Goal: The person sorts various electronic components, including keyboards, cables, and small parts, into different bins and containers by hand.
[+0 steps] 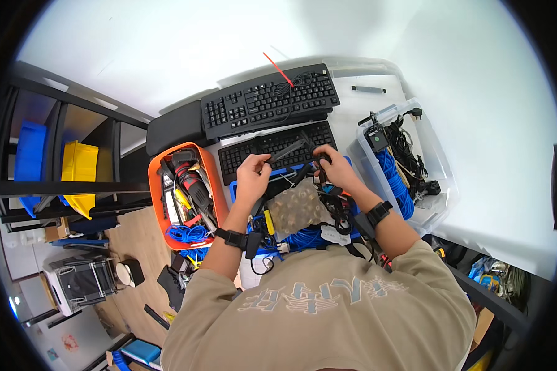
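Both hands are raised over a blue bin [233, 189] and the lower of the black keyboards [241, 155]. My left hand [253, 178] pinches one end of a dark grey, strap-like piece [287, 152]; its exact kind is unclear. My right hand [336, 169] has its fingers closed around a black cable [321, 163] near the other end of that piece. In the blue bin lie a clear bag of small metal-looking parts [298, 208], a coil of blue cable [306, 239], black cables and a yellow-handled tool [269, 222].
An orange bin [220, 195] with a red and black power tool [192, 185] stands left. Right is a clear plastic box [438, 185] of blue and black cables and an adapter [376, 139]. Another keyboard [264, 99] with its coiled cable lies behind, beside a black case [176, 127].
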`<state>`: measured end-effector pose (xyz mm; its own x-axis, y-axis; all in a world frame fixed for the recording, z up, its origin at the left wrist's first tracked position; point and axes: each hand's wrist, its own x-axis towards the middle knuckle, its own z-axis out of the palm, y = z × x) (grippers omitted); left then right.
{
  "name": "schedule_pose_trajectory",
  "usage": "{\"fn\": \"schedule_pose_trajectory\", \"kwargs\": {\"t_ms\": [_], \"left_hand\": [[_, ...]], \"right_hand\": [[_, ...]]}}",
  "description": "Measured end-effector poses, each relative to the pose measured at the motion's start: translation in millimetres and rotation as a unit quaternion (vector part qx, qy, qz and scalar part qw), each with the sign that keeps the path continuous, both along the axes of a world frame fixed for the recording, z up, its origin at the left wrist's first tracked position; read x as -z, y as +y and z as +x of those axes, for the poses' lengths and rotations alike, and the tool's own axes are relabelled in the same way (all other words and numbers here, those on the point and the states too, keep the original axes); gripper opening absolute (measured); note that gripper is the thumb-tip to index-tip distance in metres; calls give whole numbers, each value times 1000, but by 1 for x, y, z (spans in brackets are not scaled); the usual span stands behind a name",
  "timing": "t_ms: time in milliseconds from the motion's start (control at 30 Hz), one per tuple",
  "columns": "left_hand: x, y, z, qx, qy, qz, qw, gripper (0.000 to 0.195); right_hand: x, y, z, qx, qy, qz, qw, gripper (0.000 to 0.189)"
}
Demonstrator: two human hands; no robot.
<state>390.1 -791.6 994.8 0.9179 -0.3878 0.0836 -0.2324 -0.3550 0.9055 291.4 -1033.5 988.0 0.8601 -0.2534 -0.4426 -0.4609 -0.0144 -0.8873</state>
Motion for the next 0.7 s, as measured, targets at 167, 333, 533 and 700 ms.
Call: {"fn": "schedule_pose_trajectory", "kwargs": {"t_ms": [167,333,533,700], "left_hand": [[-15,-12,-16,106,-126,6,986,19],[-24,-18,-23,200,-119,10,972,18],[35,-24,59,-24,405,-287,868,88],[71,-19,143,-120,438,-394,799,85]], "right_hand": [[-9,16,-7,-71,-71,86,991,32],[-14,14,-16,-35,-5,43,998,28],[-25,7,-36,15,7,6,1000,29],[-7,-9,-51,-65,-21,-23,997,23]]}}
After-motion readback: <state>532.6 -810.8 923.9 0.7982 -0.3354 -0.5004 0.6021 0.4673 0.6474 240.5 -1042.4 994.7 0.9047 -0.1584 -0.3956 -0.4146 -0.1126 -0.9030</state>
